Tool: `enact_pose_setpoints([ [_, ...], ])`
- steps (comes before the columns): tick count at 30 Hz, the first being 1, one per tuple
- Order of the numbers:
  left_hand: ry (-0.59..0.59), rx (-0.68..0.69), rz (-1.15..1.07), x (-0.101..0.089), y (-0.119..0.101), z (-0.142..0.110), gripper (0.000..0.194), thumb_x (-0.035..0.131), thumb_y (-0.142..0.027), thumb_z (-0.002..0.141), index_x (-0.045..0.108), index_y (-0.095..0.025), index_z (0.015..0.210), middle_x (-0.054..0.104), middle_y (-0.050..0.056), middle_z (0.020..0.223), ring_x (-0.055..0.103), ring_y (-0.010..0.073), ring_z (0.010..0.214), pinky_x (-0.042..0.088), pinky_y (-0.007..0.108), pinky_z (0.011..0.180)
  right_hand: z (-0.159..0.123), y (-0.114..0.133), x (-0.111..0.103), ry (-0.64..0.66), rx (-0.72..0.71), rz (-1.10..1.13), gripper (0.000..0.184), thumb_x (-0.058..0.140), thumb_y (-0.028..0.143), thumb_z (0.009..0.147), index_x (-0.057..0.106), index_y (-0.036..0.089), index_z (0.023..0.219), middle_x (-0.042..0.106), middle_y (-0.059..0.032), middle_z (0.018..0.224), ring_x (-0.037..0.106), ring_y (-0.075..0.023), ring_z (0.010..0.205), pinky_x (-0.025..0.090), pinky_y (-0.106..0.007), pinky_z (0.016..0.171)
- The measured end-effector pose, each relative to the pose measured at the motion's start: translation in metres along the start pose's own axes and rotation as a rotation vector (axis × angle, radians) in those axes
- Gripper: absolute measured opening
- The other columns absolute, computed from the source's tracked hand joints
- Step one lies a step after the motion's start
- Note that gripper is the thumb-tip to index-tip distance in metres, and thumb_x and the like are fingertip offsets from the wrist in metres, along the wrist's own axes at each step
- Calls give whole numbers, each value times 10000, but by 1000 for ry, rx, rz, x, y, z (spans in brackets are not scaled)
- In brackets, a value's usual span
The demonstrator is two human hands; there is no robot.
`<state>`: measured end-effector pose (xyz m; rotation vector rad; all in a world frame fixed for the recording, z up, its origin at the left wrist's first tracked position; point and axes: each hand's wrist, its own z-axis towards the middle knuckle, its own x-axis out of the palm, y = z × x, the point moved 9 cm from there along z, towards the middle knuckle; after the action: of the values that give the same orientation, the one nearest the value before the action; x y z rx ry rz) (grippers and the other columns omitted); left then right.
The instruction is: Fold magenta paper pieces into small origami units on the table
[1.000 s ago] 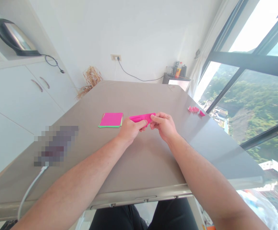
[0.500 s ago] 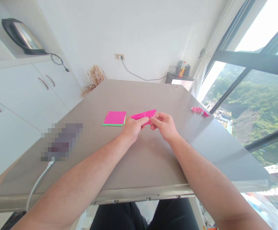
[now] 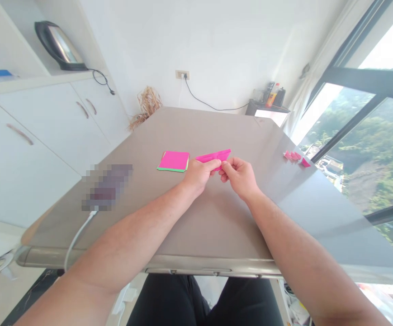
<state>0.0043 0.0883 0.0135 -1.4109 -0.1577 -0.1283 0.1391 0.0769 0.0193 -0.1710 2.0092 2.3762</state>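
A folded piece of pink paper (image 3: 214, 155) is held between my two hands above the middle of the table. My left hand (image 3: 199, 174) grips its left part, thumb on top. At its lower right edge, my right hand (image 3: 239, 174) pinches the paper between thumb and fingers, the two thumbs close together. Left of my left hand lies a stack of square paper sheets (image 3: 174, 160), pink on top with green showing at the edge. Several small folded pink paper pieces (image 3: 296, 157) sit near the table's right edge.
A blurred-out flat object (image 3: 108, 186) with a white cable (image 3: 79, 234) lies on the left of the grey-brown table (image 3: 213, 222). Windows line the right side. A low cabinet with bottles (image 3: 272, 96) stands beyond the far edge, and dried stalks (image 3: 148, 105) at the far left corner.
The view has shifted, so everything on the table appears further right. Both hands keep their hold on the pink paper, which is tilted slightly differently.
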Motion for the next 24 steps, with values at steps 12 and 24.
enact_pose_setpoints([
  [12,22,59,2,-1,-5,0,260,685,-248,689,505,-184,514,426,-39,517,415,95,542,333,272,535,-3,0,4,40,15,-1,199,663,341,804,617,196,675,660,-11,648,579,-127,532,449,-287,539],
  [24,63,64,6,5,-13,-5,254,701,-266,701,520,-175,547,412,-49,528,375,86,547,302,252,524,-2,4,-3,20,-34,59,98,669,221,716,606,198,645,596,28,538,536,-116,527,404,-268,548],
])
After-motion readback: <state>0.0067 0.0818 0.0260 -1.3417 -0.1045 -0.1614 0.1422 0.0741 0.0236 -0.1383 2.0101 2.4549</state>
